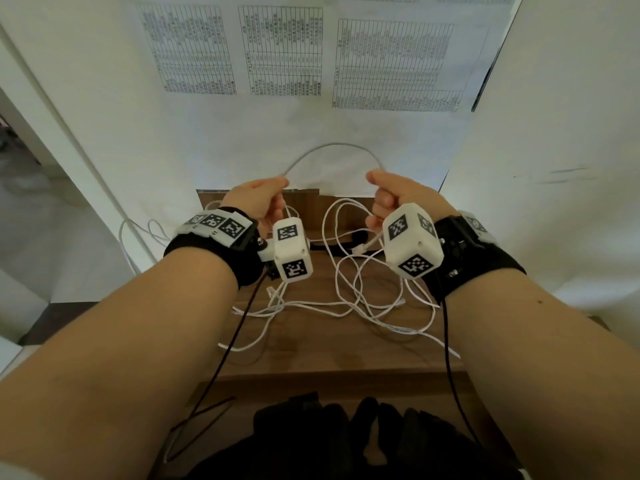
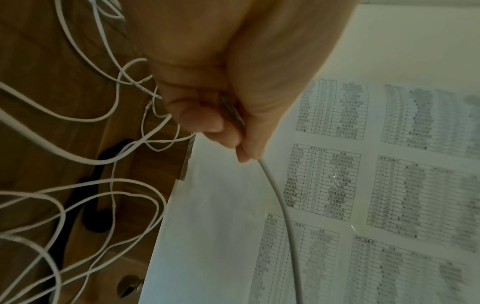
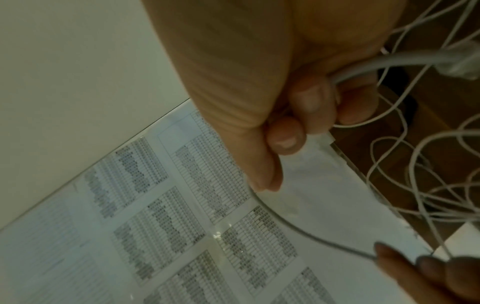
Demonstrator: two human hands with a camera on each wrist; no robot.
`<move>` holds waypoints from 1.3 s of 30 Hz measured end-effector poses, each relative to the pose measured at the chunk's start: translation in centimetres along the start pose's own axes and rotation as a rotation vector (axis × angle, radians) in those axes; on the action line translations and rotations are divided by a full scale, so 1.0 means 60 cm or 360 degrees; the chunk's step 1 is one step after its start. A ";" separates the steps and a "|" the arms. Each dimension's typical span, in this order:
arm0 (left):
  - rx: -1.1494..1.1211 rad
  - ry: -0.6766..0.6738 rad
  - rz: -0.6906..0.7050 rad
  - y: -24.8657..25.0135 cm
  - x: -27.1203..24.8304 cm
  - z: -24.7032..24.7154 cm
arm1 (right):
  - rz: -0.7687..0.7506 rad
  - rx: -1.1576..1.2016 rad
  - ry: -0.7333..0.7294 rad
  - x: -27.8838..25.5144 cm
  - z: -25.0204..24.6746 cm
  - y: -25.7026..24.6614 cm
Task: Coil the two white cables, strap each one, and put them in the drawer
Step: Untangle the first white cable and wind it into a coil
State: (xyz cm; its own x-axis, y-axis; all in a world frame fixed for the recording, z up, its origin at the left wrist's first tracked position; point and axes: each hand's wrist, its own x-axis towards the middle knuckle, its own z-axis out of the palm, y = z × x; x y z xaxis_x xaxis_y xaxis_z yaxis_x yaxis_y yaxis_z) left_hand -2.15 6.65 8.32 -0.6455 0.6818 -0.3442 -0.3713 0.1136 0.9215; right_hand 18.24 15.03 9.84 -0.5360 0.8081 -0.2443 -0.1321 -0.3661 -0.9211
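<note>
Printed tables on white paper cover the wall across the top of the head view, above a wooden desktop that fills the centre and lower middle of the frame. Only this view shows both forearms with their black wristbands and white marker cubes, and the loose tangle of white cable spread over the wood between and below the wrists. One stretch of cable arches up over the paper in the middle of the frame, running from the left hand to the right hand.

Seen from the left wrist camera, the thumb and fingers are curled tight round the cable, which leaves the fingertips and curves down to the lower middle of the frame; black straps lie on the wood under the loops at the left. Whether they touch the cable I cannot tell.

From the right wrist camera the fingers are curled closed round a thicker grey-white length near a plug end at the upper right, while the thin arc runs from the thumb tip down to the other hand's fingertips at the lower right.
</note>
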 end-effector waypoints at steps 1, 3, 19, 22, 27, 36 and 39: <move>0.0025 -0.0007 -0.0025 -0.004 0.001 0.002 | -0.0015 0.0155 -0.0059 0.000 0.002 -0.002; 0.0143 -0.0112 -0.0087 -0.010 -0.004 0.008 | -0.0040 0.0387 -0.0170 0.001 0.010 -0.009; 0.0799 -0.1120 -0.0072 -0.047 -0.065 0.067 | -0.0205 0.0700 -0.0018 0.020 0.046 -0.008; 0.0807 -0.1106 -0.0045 -0.047 -0.060 0.064 | -0.0176 0.0589 -0.0022 0.020 0.060 -0.004; 0.0781 -0.1094 -0.0080 -0.039 -0.057 0.063 | -0.0078 0.0187 -0.0110 0.021 0.065 0.013; 0.1248 -0.1198 -0.0026 0.005 -0.051 0.043 | -0.0138 -0.0871 0.0021 0.037 0.051 0.006; 0.1376 -0.1110 0.0072 0.014 -0.045 0.042 | -0.0138 -0.1230 0.0041 0.042 0.053 0.005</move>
State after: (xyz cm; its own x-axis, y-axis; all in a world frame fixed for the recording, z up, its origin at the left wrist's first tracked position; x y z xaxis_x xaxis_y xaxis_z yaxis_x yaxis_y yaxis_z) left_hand 0.95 6.69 10.50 -0.0290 0.9242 -0.3808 0.4086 0.3586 0.8393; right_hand 14.19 15.51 9.91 -0.5294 0.8332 -0.1598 0.4513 0.1171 -0.8847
